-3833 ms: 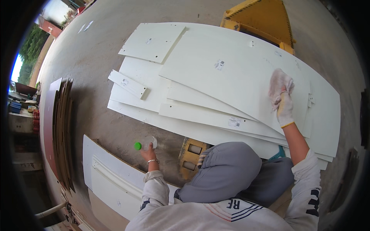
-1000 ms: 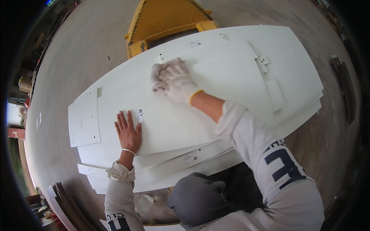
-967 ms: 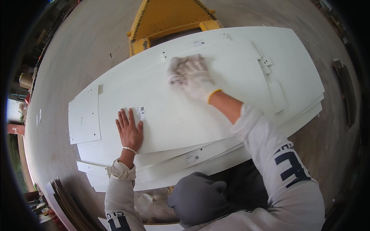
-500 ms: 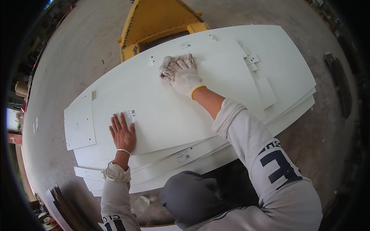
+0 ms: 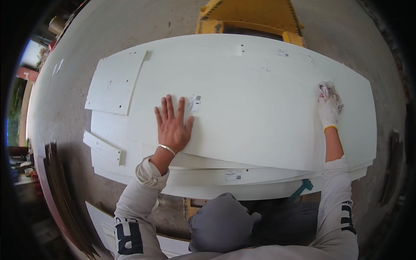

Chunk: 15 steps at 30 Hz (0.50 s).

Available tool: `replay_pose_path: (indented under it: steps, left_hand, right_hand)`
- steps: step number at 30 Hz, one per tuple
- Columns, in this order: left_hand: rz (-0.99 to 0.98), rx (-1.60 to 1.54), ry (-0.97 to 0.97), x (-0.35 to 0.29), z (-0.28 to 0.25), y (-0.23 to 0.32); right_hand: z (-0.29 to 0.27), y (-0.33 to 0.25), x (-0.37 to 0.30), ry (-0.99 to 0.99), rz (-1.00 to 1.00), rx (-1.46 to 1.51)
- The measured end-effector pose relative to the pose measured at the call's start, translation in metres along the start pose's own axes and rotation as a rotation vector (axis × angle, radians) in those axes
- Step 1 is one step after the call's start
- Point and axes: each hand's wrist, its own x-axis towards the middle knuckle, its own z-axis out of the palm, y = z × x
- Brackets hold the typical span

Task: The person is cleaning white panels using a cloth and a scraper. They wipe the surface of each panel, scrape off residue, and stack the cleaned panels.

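A large white panel [image 5: 247,125] lies flat on top of a stack of similar panels in front of me. My left hand [image 5: 173,128], bare and wearing a bracelet, rests on it with the fingers spread, beside a printed label [image 5: 195,103]. Toward the panel's right end, my right hand [image 5: 329,110] wears a white knit glove with a yellow cuff. It presses a crumpled, soiled white rag [image 5: 328,88] against the surface; its fingers are partly hidden by the cloth.
At the left end lie a smaller drilled white panel [image 5: 116,80] and a narrow white strip [image 5: 102,147]. A yellow metal frame [image 5: 251,15] stands beyond the stack. A teal tool [image 5: 306,185] sticks out at the near edge. Brown boards [image 5: 63,195] lie at lower left.
My right hand has moved the rag from the panel's far middle to its right end. The view has shifted; my left hand stays flat near the label.
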Motion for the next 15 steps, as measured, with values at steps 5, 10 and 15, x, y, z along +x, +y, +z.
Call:
replay_pose_path:
  steps: [5,10,15]
  left_hand:
    - [-0.004,-0.030,0.003,-0.008,-0.001,-0.015]
    - [0.047,-0.109,0.007,-0.003,-0.002,-0.010]
    - [0.049,-0.112,-0.028,-0.009,-0.010,-0.012]
  right_hand:
    - [-0.012,-0.164,-0.058,0.000,-0.424,0.082]
    - [-0.023,-0.348,-0.102,-0.053,-0.778,0.063]
    - [-0.049,-0.477,-0.139,-0.215,-0.944,0.071]
